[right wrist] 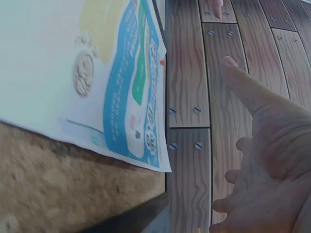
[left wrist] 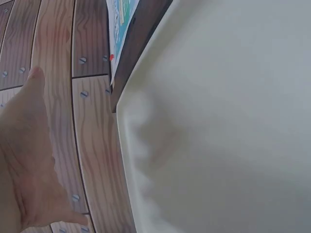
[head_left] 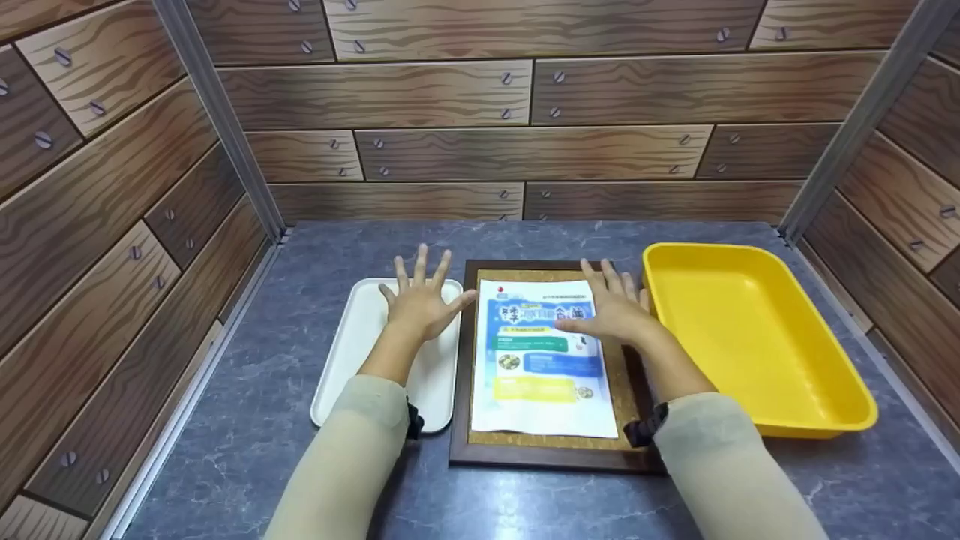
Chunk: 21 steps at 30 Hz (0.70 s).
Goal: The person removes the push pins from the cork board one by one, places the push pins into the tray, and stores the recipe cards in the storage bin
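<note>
A cork board in a dark wooden frame (head_left: 459,420) lies in the middle of the table with a printed flyer (head_left: 541,367) on it. My left hand (head_left: 421,298) hovers with fingers spread over the far end of a white tray (head_left: 352,352), its thumb reaching toward the frame's left edge. My right hand (head_left: 613,304) is spread flat over the flyer's upper right corner and the cork. In the right wrist view the flyer (right wrist: 97,77) and cork (right wrist: 58,189) show beside the open right hand (right wrist: 265,145). The left wrist view shows the white tray (left wrist: 223,136) and the left hand's thumb (left wrist: 29,145).
A yellow plastic bin (head_left: 750,337) stands empty to the right of the frame. Wood-pattern walls (head_left: 525,112) enclose the blue marbled tabletop (head_left: 247,420) on three sides, with metal corner posts at the back.
</note>
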### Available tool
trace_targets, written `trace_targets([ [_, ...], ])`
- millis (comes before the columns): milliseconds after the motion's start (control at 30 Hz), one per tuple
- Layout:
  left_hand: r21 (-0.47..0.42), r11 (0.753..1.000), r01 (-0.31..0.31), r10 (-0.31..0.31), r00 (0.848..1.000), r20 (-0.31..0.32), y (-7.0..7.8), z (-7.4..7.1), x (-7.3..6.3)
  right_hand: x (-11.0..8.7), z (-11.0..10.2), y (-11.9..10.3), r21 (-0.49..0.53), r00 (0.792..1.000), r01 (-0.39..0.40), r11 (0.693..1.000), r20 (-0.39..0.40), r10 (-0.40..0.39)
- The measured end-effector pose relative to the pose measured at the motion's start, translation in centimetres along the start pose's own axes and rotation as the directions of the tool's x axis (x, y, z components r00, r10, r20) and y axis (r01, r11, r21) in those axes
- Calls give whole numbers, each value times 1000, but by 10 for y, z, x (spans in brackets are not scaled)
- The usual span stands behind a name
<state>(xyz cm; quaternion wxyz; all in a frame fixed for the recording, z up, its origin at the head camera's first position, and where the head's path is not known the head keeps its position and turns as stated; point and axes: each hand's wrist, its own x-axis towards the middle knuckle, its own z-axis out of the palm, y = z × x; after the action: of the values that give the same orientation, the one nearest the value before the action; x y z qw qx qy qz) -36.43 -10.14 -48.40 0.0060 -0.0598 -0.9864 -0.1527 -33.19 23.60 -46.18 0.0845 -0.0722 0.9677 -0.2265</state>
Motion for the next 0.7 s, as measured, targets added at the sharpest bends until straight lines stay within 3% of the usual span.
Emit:
trace_targets([
  [200,-40,999,-30,32,998,51,5,5,2,8,15,-1,119,1000,19,993,-4,-18],
  [333,-147,985,-90,96,995,40,10,9,8,14,21,5,230,1000,6,973,-11,-3],
  [500,-325,935,-142,164,986,42,12,16,12,19,30,16,326,1000,-29,945,0,31],
  [700,-489,861,-139,195,979,65,10,19,15,26,38,25,362,997,-44,931,-47,65],
])
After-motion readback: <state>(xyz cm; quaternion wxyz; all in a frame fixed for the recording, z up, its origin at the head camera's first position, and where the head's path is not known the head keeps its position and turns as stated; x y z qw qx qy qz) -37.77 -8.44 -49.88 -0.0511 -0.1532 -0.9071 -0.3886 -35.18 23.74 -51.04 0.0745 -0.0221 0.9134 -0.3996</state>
